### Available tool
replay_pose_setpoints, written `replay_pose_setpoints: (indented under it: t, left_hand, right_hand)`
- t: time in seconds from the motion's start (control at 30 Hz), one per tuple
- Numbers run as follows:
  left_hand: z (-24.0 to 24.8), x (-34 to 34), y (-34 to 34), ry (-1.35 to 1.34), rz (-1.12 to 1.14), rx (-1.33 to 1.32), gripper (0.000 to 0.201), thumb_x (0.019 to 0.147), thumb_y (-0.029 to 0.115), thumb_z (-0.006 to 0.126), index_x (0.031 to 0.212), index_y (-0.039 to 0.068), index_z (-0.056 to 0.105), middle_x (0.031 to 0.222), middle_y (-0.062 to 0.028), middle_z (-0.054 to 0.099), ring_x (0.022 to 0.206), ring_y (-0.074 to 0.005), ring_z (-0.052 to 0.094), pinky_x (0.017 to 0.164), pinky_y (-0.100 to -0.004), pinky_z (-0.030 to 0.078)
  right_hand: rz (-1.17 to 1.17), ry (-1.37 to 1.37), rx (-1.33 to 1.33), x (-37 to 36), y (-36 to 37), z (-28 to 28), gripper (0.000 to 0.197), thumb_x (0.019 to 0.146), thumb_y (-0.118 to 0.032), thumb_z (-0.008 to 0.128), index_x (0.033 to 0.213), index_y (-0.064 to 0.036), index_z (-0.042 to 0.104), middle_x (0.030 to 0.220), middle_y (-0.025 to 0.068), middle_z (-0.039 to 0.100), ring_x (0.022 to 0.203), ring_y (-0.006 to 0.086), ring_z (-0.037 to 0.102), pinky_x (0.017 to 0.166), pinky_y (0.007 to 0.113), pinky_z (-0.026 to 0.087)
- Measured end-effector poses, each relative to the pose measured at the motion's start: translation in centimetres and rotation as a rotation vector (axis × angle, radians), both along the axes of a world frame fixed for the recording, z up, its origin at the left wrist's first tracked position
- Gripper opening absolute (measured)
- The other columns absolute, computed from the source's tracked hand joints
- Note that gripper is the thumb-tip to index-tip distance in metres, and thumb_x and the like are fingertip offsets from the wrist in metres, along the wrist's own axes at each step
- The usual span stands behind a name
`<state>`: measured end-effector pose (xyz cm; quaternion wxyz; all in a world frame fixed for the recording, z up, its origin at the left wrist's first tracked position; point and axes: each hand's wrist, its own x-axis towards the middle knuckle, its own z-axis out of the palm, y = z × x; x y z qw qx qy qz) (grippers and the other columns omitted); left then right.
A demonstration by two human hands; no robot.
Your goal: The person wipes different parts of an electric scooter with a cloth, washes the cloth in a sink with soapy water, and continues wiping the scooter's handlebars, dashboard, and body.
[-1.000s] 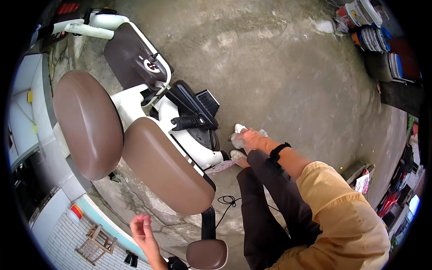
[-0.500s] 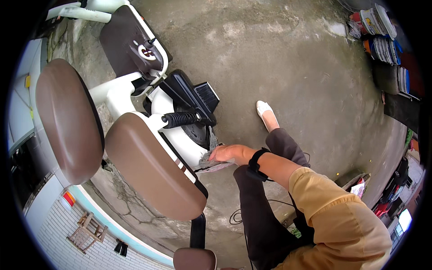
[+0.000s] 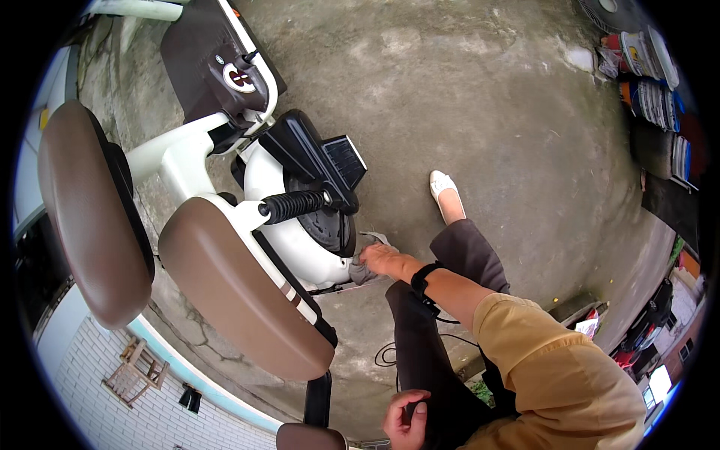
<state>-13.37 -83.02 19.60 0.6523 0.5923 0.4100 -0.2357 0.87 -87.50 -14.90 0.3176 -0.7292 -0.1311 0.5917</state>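
An electric scooter with white bodywork stands on my left; its brown seat (image 3: 232,292) is in front of its white rear mudguard (image 3: 289,251). At the mudguard's lower end my right hand (image 3: 381,260) is closed on a grey cloth (image 3: 365,271), with the cloth bunched beneath the fingers and against the bodywork. A black band (image 3: 422,283) circles that forearm. Low in the picture, my left hand (image 3: 405,421) is over my dark trousers, fingers curled and thumb near the forefinger. Something dark shows between them, too unclear to name.
A black shock absorber (image 3: 296,205) and a black footrest (image 3: 346,161) stick out beside the wheel. Another brown seat (image 3: 94,217) is at far left. Thin black cable (image 3: 385,354) lies on the concrete floor. Stacked papers (image 3: 651,94) stand at far right.
My right hand has shifted slightly along the mudguard's edge, and more of the cloth shows. My left hand has come into view at the bottom. The scooter appears a little further left.
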Motion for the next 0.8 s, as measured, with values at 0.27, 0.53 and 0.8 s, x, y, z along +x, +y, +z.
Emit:
replay_pose_setpoints:
  t: [0.27, 0.53, 0.8]
  left_hand:
    - [-7.7, 6.0, -2.8, 0.143, -0.020, -0.058, 0.032, 0.095, 0.015, 0.050, 0.123, 0.001, 0.047, 0.116, -0.0124, 0.054, 0.102, -0.0219, 0.057, 0.087, -0.0338, 0.049]
    - [-14.4, 11.9, -8.0, 0.318, 0.497, -0.578, 0.045, 0.089, 0.028, 0.057, 0.126, 0.003, 0.046, 0.121, -0.0132, 0.053, 0.107, -0.0244, 0.056, 0.088, -0.0392, 0.049]
    - [-15.5, 16.9, -3.5, 0.112, 0.662, 0.305, 0.039, 0.085, 0.017, 0.063, 0.117, -0.004, 0.052, 0.111, -0.0129, 0.059, 0.098, -0.0246, 0.060, 0.083, -0.0377, 0.050]
  right_hand:
    - [-0.212, -0.296, -0.020, 3.3, -14.2, 0.7, 0.032, 0.074, -0.009, 0.054, 0.104, -0.0010, 0.060, 0.092, 0.0249, 0.063, 0.092, 0.0381, 0.061, 0.079, 0.043, 0.049]
    - [-0.258, 0.719, 0.395, 7.8, -19.4, 18.2, 0.045, 0.081, -0.024, 0.070, 0.116, -0.0013, 0.053, 0.095, 0.0072, 0.059, 0.085, 0.0150, 0.055, 0.075, 0.031, 0.045]
    - [-0.739, 0.082, 0.204, 13.0, -24.4, 15.9, 0.053, 0.084, -0.014, 0.061, 0.133, -0.0074, 0.043, 0.120, 0.0147, 0.056, 0.098, 0.0213, 0.060, 0.084, 0.032, 0.048]
